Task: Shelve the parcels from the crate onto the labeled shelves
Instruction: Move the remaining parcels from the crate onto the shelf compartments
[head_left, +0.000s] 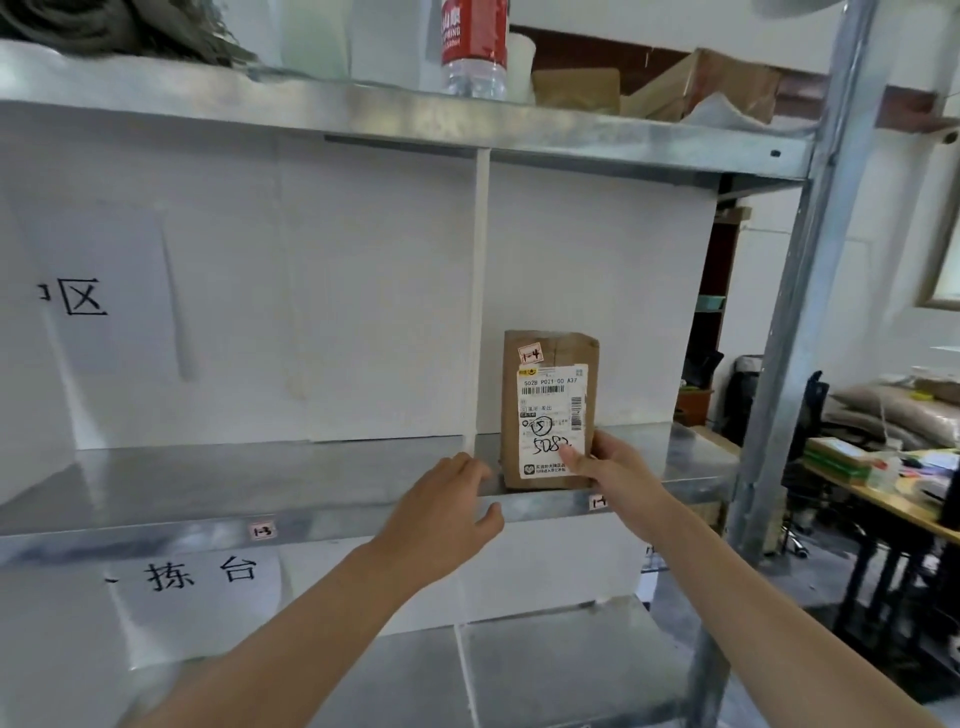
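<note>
My right hand (615, 465), fingers (575, 460) curled round its corner, stands the parcel (550, 410) upright above the matching shelf tag (598, 502); my left hand (447, 501) hovers alongside, slack and empty.

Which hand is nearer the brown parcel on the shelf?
Right. The right hand holds the parcel at its lower right corner; the left hand hangs open just left of it, apparently not touching.

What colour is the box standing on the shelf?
Brown cardboard parcel, with a white label; the head view shows it.
</note>
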